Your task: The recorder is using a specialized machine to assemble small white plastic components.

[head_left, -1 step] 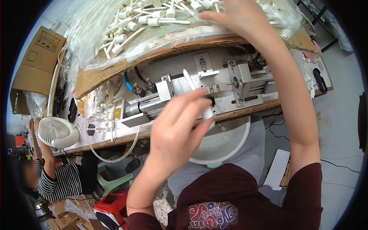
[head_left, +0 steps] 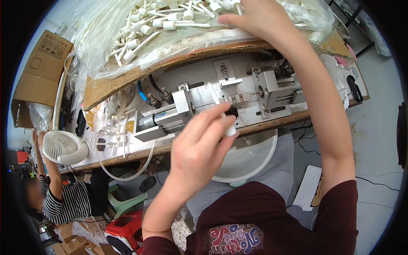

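My left hand (head_left: 197, 148) is closed on a white plastic cap with a long thin stem (head_left: 230, 129). The stem points up and away over the metal fixture (head_left: 238, 98), and the cap end is between my thumb and fingers. At the top edge, my right hand (head_left: 261, 19) reaches over a pile of similar white stemmed caps (head_left: 170, 24) lying on clear plastic film. Its thumb sticks out to the left; the other fingers are cut off by the picture's edge, so their grip is hidden.
Cardboard (head_left: 114, 87) under the pile overhangs the bench. A clamp with a cylinder (head_left: 165, 117) stands left of the fixture, another metal block (head_left: 267, 91) right. A white mesh basket (head_left: 250, 161) sits at my lap. A small fan (head_left: 63, 146) and a person in stripes (head_left: 70, 197) are left.
My left hand has shifted slightly right with the stemmed cap, whose stem has swung a little right. My right hand has moved slightly left over the pile.
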`<action>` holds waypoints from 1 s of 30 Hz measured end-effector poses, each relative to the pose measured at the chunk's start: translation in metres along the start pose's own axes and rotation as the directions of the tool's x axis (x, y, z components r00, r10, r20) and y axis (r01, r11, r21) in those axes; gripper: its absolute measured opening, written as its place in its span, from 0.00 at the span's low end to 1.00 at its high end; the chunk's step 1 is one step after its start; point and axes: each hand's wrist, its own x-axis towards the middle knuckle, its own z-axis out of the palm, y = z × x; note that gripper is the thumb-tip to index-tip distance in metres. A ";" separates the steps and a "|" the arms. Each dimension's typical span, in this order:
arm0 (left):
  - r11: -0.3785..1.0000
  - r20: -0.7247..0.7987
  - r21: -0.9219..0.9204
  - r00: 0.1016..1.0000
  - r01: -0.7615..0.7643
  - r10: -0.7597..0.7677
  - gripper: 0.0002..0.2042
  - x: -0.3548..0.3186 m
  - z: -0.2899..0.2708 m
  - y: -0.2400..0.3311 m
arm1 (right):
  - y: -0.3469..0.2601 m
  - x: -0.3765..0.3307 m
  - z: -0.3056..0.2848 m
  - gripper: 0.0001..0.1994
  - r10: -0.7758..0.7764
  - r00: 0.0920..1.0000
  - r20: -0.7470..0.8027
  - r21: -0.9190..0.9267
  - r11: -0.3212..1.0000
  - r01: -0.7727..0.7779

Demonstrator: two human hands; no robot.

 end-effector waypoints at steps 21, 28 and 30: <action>0.940 0.044 0.339 0.998 -0.046 0.034 0.14 -0.007 0.032 -0.013 | -0.022 -0.055 -0.035 0.12 0.039 0.998 -0.043 0.810 0.587 0.012; 0.956 0.011 0.291 1.000 -0.024 0.022 0.14 0.018 -0.009 -0.010 | -0.031 -0.145 -0.044 0.16 -0.111 0.994 -0.007 0.681 0.727 0.086; 0.952 -0.124 0.302 0.988 -0.049 0.090 0.13 0.042 -0.025 -0.019 | -0.038 -0.167 -0.047 0.16 -0.187 0.982 0.015 0.519 0.841 0.153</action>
